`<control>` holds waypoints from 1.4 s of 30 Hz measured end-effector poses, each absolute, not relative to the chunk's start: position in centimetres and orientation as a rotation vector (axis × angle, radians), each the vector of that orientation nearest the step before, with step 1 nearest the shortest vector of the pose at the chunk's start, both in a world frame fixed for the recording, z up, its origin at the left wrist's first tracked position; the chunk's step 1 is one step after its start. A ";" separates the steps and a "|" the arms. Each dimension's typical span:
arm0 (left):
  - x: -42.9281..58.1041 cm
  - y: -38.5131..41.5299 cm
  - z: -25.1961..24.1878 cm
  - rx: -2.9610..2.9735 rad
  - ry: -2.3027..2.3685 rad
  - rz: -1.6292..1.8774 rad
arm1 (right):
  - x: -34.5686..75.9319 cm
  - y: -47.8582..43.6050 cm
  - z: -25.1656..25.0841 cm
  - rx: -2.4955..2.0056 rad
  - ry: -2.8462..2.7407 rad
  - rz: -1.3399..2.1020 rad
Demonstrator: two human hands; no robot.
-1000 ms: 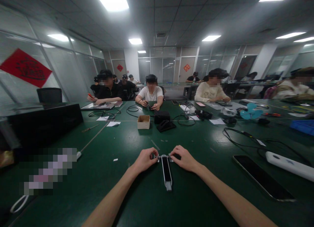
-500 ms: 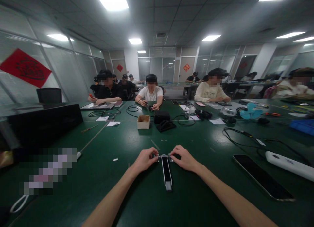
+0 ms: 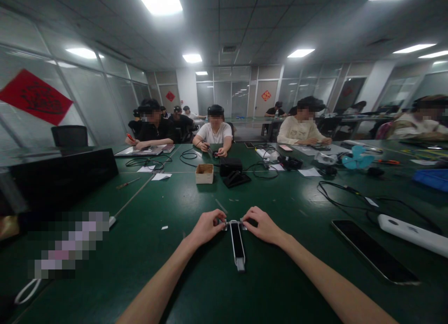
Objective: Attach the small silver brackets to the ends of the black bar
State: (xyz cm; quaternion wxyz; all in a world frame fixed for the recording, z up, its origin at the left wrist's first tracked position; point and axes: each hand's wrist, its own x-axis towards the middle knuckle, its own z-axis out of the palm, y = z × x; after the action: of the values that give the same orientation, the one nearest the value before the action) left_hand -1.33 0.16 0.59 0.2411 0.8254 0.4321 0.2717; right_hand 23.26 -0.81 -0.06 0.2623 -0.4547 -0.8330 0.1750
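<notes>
Our left hand (image 3: 212, 223) has thumb and fingertips in a narrow pinch on the left silver piece (image 3: 225, 226), and our right hand (image 3: 259, 223) mirrors it on the right silver piece (image 3: 244, 226). Between them, the slim black-and-white device (image 3: 238, 242) lies lengthwise on the green counter (image 3: 199, 286). We're apparently working its far end; the next move likely calls for even, gentle pressure.
</notes>
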 end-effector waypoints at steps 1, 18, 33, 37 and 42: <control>-1.3 0.2 0.6 2.255 1.185 0.738 | 23.3 -0.8 0.0 -1.233 -2.255 0.476; -1.4 0.3 0.6 2.360 1.175 0.677 | 23.3 -0.7 -0.3 -1.208 -2.247 0.476; -1.4 -0.3 1.2 2.509 1.257 0.575 | 23.2 -0.7 -0.2 -1.222 -2.247 0.488; -1.2 -0.4 1.2 2.488 1.252 0.614 | 23.1 -0.8 -0.1 -1.231 -2.238 0.494; -1.1 -0.4 1.4 2.428 1.241 0.619 | 23.0 -1.0 0.4 -1.233 -2.234 0.497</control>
State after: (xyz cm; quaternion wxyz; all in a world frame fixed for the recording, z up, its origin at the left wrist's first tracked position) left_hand -1.13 -0.41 1.36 0.1717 0.8555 0.4371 0.2182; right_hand 23.00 -1.01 0.35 0.2676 -0.4572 -0.8280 0.1840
